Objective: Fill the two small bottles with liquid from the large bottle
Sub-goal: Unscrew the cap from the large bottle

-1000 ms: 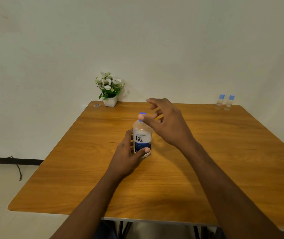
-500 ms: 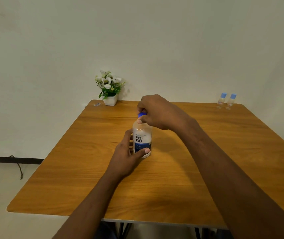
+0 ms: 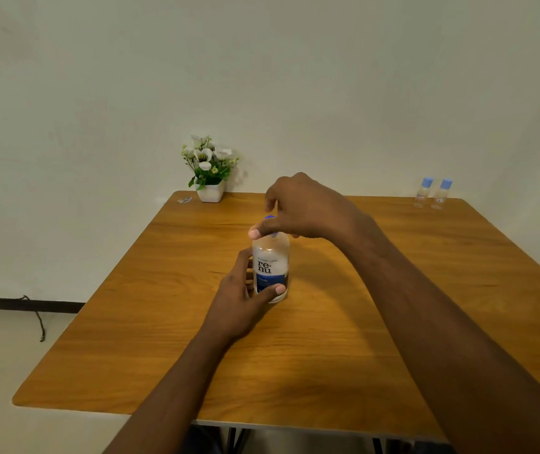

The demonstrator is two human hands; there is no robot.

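At mid-table the large bottle [image 3: 270,268] is steadied by the left hand [image 3: 241,301]; its blue cap [image 3: 270,218] is pinched, apparently unopened, by the right hand [image 3: 304,208]; both small bottles [image 3: 431,193] are untouched.

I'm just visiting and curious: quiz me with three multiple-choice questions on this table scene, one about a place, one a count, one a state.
1. Where do the small clear bottles with light-blue caps stand?
A. far right corner
B. beside the flowers
C. near edge

2. How many small bottles are there?
A. one
B. two
C. three

3. How is the large clear bottle with the blue label?
A. lying down
B. tipped to pour
C. upright, held

Answers:
1 A: the small bottles stand at the far right corner of the wooden table.
2 B: two caps show.
3 C: the large bottle stands upright, left hand around its base, right hand at its blue cap.
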